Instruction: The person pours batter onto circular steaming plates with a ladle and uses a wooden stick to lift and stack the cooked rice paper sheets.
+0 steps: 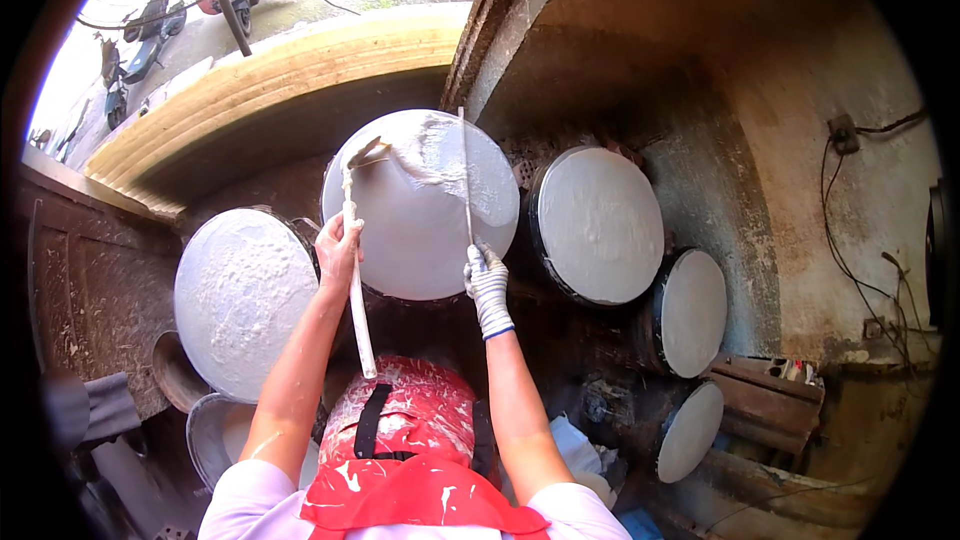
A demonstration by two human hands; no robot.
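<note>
My left hand (340, 245), bare, grips a long white-handled ladle (358, 315) whose small brownish head rests at the left part of a large round white top (400, 240). My right hand (487, 275), in a striped knit glove, is closed around a thin stick (465, 175). That stick lies across the right side of the same round top, pointing away from me. Between ladle head and stick, a wrinkled, wet-looking white film (430, 155) covers the far part of the surface. Whether the stick touches the film, I cannot tell.
At left stands another round top (245, 305) with lumpy white coating, above a bucket (215, 435) of pale liquid. More round white tops (598, 225) curve along the right. A low yellowish wall (290, 65) bounds the far side; cables (828, 230) hang on the right wall.
</note>
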